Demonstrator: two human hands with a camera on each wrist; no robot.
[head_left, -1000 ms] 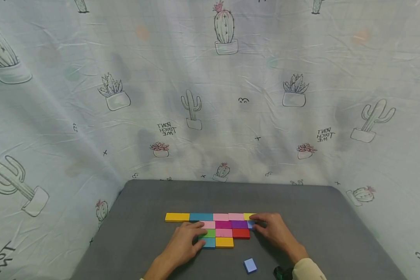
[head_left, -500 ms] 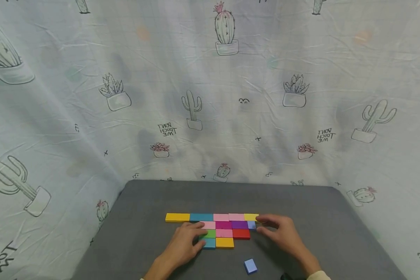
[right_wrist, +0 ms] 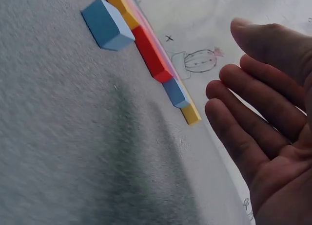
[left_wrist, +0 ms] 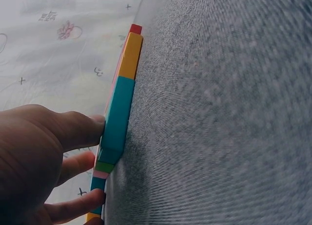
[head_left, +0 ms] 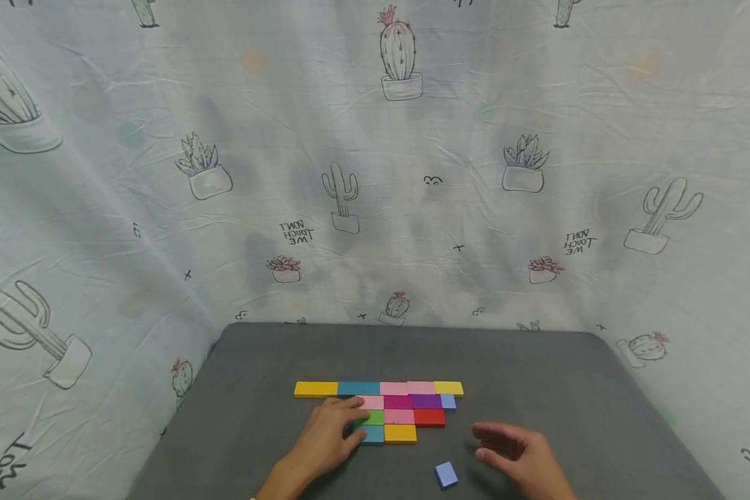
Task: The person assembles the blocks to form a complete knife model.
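Flat coloured blocks lie in rows on the table, against each other. My left hand rests at their left side, fingertips on the pale pink block and the green block. Its thumb touches the teal block in the left wrist view. My right hand, fingers apart and thumb raised, holds nothing. It hovers over the table, right of a loose light blue block. At the rows' right end are a red block, a small light blue block and a yellow block.
The grey cloth-covered table spreads around the blocks. Behind it and along both sides hangs a pale curtain printed with cacti. An orange-yellow block forms the far row's left end, beyond the left hand.
My right hand has let go of the far right end of the rows and moved back toward the loose light blue block. My left hand has stayed put.
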